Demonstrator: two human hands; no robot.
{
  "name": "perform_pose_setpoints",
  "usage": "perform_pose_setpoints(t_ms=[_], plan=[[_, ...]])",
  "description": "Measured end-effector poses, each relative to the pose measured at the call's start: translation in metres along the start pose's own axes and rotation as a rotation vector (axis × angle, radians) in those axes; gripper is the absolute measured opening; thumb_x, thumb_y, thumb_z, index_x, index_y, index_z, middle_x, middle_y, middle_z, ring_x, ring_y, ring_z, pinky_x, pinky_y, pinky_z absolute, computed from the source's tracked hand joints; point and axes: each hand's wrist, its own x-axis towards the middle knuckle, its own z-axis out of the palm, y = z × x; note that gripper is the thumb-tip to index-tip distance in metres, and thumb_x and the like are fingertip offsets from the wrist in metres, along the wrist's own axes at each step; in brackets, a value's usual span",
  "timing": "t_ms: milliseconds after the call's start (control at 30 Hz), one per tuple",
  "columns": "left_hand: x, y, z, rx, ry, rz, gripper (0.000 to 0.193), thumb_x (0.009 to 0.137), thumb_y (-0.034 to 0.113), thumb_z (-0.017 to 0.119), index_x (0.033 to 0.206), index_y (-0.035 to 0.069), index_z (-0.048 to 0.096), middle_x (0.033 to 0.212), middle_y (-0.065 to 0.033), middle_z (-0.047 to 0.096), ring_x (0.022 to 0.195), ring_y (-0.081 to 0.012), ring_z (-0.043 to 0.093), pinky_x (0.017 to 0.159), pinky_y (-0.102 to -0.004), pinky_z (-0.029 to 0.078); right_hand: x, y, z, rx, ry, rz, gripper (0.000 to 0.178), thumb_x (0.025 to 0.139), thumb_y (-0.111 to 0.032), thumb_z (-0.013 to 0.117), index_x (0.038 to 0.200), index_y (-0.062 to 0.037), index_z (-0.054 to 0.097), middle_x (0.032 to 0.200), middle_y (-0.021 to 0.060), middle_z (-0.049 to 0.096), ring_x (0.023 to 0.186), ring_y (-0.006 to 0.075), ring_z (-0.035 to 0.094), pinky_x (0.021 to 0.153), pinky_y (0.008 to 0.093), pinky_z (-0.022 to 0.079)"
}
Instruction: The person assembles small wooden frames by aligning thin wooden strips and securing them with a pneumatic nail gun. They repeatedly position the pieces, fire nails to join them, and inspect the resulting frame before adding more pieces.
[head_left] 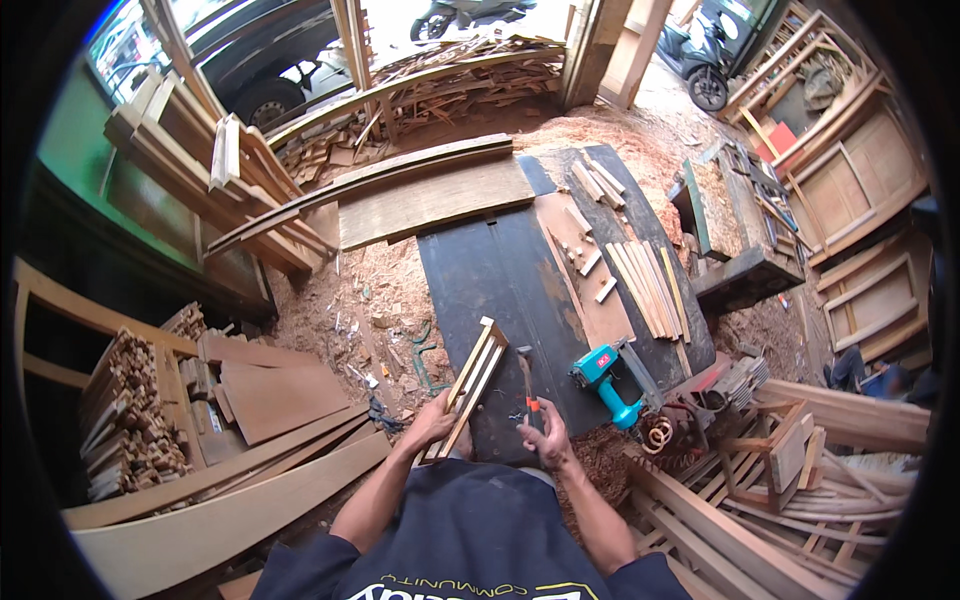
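Observation:
My left hand (433,420) is closed around the side of a narrow wooden frame (476,380) made of thin strips. The frame stands tilted over the near edge of the dark worktable (480,270). In my right hand (546,437) is a hammer (527,378), gripped by its handle, which shows an orange part. Its head points away from me, just right of the frame's far end. To the right of that hand, a teal nail gun (606,382) lies on the table with a coiled hose beside it.
Thin wooden strips (643,287) and small blocks (590,262) lie on the table's right half. A wide plank (430,205) crosses its far left corner. Boards (290,400) are stacked at left, with lumber (740,520) at lower right. Shavings (350,300) cover the floor.

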Motion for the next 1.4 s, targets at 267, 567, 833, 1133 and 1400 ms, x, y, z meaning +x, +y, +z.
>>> perform_pose_setpoints(t_ms=[267, 567, 833, 1133, 1400], plan=[[0.003, -0.007, 0.009, -0.205, -0.043, 0.061, 0.057, 0.084, 0.011, 0.061, 0.140, 0.007, 0.055, 0.127, -0.0161, 0.064, 0.117, -0.0254, 0.059, 0.103, -0.0341, 0.043, 0.023, -0.023, 0.026, -0.861, 0.132, -0.101, 0.053, 0.098, -0.017, 0.056, 0.147, -0.0017, 0.039, 0.134, 0.0324, 0.054, 0.123, 0.0491, 0.053, 0.101, 0.0489, 0.047], [0.007, -0.016, 0.019, -0.181, -0.034, -0.056, 0.058, 0.085, 0.015, 0.067, 0.142, 0.012, 0.056, 0.121, -0.0076, 0.067, 0.107, -0.0161, 0.059, 0.097, -0.0306, 0.045, 0.032, 0.006, 0.045, -0.672, 0.370, -0.171, 0.044, 0.101, -0.021, 0.051, 0.140, -0.0005, 0.044, 0.125, 0.0301, 0.059, 0.112, 0.0484, 0.060, 0.092, 0.0496, 0.050], [0.006, -0.016, 0.017, -0.177, -0.033, -0.040, 0.060, 0.086, 0.018, 0.062, 0.144, 0.010, 0.054, 0.128, -0.0121, 0.063, 0.114, -0.0192, 0.057, 0.101, -0.0315, 0.042, 0.029, 0.008, 0.049, -0.768, 0.346, -0.314, 0.048, 0.099, -0.019, 0.053, 0.142, 0.0000, 0.043, 0.131, 0.0331, 0.055, 0.121, 0.0492, 0.054, 0.099, 0.0484, 0.048], [0.002, -0.010, 0.019, -0.112, -0.039, 0.010, 0.049, 0.086, 0.026, 0.065, 0.131, 0.006, 0.064, 0.119, -0.0145, 0.065, 0.115, -0.0229, 0.057, 0.096, -0.0356, 0.045, 0.030, 0.005, 0.041, -0.785, 0.349, -0.165, 0.047, 0.100, -0.019, 0.052, 0.141, 0.0005, 0.042, 0.124, 0.0327, 0.059, 0.116, 0.0485, 0.058, 0.098, 0.0486, 0.048], [0.026, -0.011, 0.039, -0.430, -0.189, -0.074, 0.049, 0.100, 0.038, 0.057, 0.136, 0.006, 0.053, 0.116, -0.0104, 0.063, 0.107, -0.0182, 0.059, 0.094, -0.0332, 0.047, 0.023, 0.001, 0.023, -0.319, 0.362, 0.002, 0.031, 0.101, -0.026, 0.053, 0.121, -0.0017, 0.050, 0.077, 0.0053, 0.061, 0.059, 0.0115, 0.059, 0.054, 0.0281, 0.052]])
